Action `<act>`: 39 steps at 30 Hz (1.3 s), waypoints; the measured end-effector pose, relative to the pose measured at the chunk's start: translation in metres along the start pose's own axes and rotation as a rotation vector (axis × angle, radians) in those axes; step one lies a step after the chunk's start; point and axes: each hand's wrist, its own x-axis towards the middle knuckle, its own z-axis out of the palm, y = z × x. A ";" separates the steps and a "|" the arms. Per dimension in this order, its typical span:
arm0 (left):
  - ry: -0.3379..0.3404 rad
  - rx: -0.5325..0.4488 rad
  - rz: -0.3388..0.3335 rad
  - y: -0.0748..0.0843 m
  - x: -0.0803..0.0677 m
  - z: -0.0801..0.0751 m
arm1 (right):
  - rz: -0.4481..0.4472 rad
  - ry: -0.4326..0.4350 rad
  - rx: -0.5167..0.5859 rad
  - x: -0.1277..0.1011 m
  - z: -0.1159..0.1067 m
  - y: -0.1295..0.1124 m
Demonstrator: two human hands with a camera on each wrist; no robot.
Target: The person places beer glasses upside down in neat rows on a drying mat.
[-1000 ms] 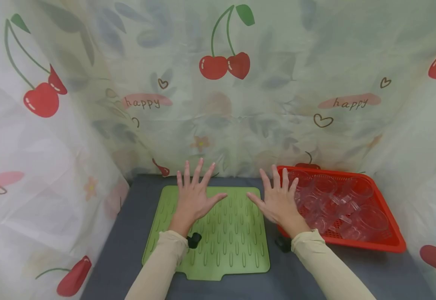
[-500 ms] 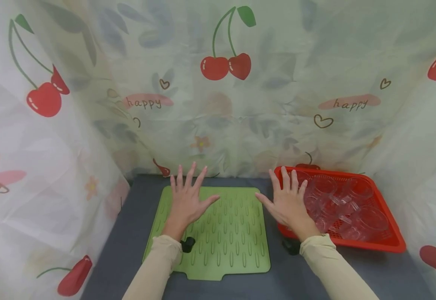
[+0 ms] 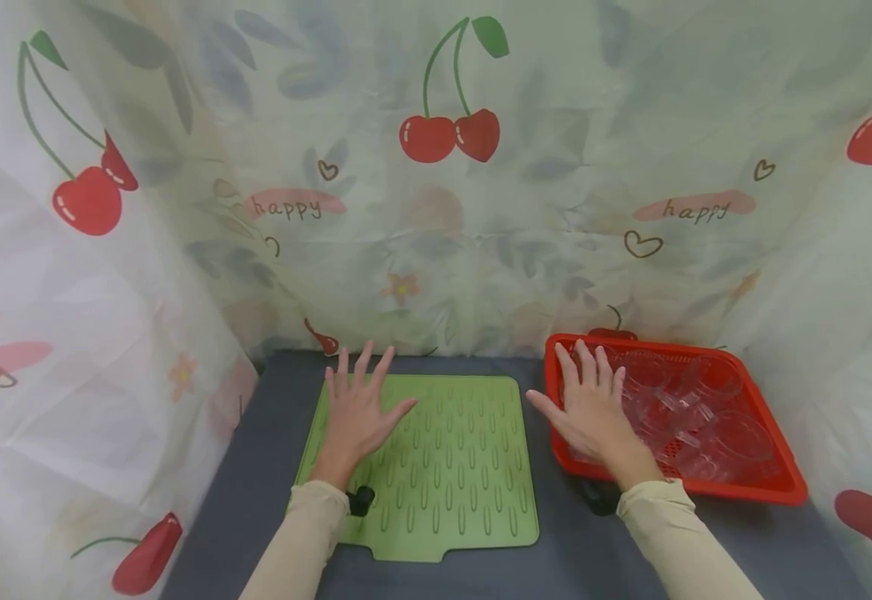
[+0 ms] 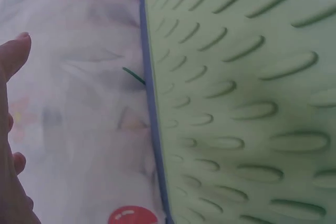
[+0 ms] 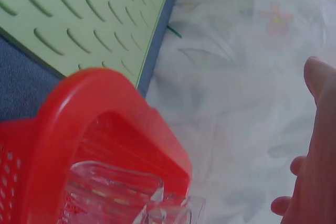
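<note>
My left hand (image 3: 356, 417) hovers over the left part of a green ribbed mat (image 3: 473, 467), its fingers spread and holding nothing. In the left wrist view, part of that hand (image 4: 14, 145) shows at the left edge, apart from the mat. Spread out too, my right hand (image 3: 592, 417) is above the left side of a red plastic basket (image 3: 769, 417) and holds nothing. Several clear cups with handles (image 3: 736, 437) lie in the basket; the hand hides some of them. The right wrist view shows one clear cup (image 5: 115, 182) close up inside the red rim.
A dark grey cloth (image 3: 237, 492) covers the table under the mat and basket. Behind and at both sides hang white curtains (image 3: 481, 250) with printed cherries. Black wrist-camera pieces (image 3: 362, 501) sit at both wrists.
Both hands have moved apart and a little nearer to me: the left one leftward over the mat, the right one rightward over the basket. Mat, basket and cups stay in place.
</note>
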 end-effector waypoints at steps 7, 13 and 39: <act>0.019 0.004 -0.013 -0.012 -0.003 0.008 | 0.035 -0.009 0.011 -0.006 -0.008 0.013; 0.017 -0.012 -0.049 -0.021 -0.005 0.012 | 0.080 -0.048 0.059 -0.011 -0.011 0.023; -0.073 -0.111 -0.198 -0.072 -0.022 0.041 | 0.173 -0.117 0.164 -0.023 0.002 0.046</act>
